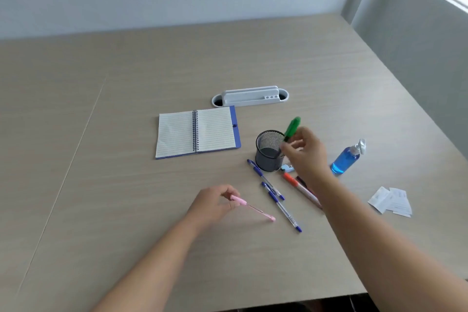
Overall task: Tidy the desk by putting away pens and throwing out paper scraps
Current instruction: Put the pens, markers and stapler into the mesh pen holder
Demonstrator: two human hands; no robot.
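1. A person's right hand [305, 152] held a green marker [292, 129] pinched in its fingers, tilted over the near rim of a black mesh pen cup [269, 151] that appeared to hold no pens yet; the marker's lower end was hidden behind the fingers, so whether it had entered the cup could not be told.
2. The left hand [215, 201] was closed on the capped end of a thin pink pen [253, 208], whose far tip looked to rest on the desk [126, 134].
3. Risk: the light cup could tip or slide if the marker struck its rim instead of dropping inside, and it stood just beside a blue pen [258, 171] and a small blue-and-white item only partly visible.
4. Risk: the right forearm crossed above an orange-capped marker [300, 189] and a dark pen beneath it; a low sweep could roll them toward the desk edge.
5. Two more blue pens [281, 206] lay overlapping near the pink one, and lifting one carelessly could scatter the other.
6. White paper scraps [390, 201] sat well apart to the right, untouched, near a blue pump bottle [345, 158] that a hurried reach might knock over.
7. The green marker appeared stubby, bright and capped, though blurred.
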